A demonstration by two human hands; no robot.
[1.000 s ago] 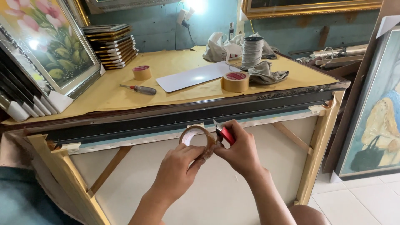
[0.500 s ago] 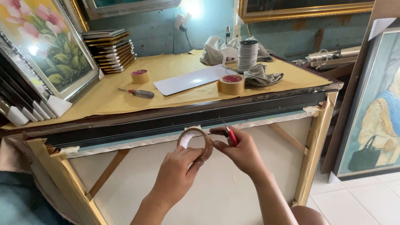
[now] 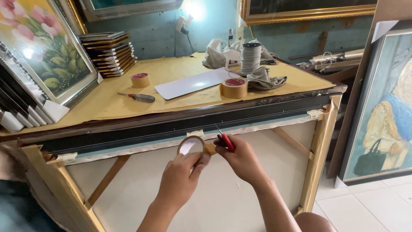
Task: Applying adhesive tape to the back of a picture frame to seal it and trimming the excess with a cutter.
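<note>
Brown packing tape, a roll (image 3: 192, 146) with a pale core, sits upright in the left hand (image 3: 182, 180), whose fingers curl round its lower rim while the thumb presses the side; the hand is closed on it, not spread. The roll's open face is turned toward the camera, so its axis runs roughly from the viewer toward the stretched canvas back (image 3: 206, 197) behind it. A short tab of tape leads off the roll to the right, toward the right hand (image 3: 242, 161).

The right hand is bunched tight, pinching that tab and gripping small red-handled scissors (image 3: 226, 141). Their long axis slants up and to the left, the thin blades pointing at the dark frame moulding (image 3: 180, 124) above. Both hands are almost touching, just below the moulding and in front of the canvas.

On the paper-covered worktable (image 3: 107, 103) beyond lie a second tape roll (image 3: 234, 87), a smaller roll (image 3: 140, 80), a screwdriver (image 3: 137, 97) and a spool of wire (image 3: 251, 59).
</note>
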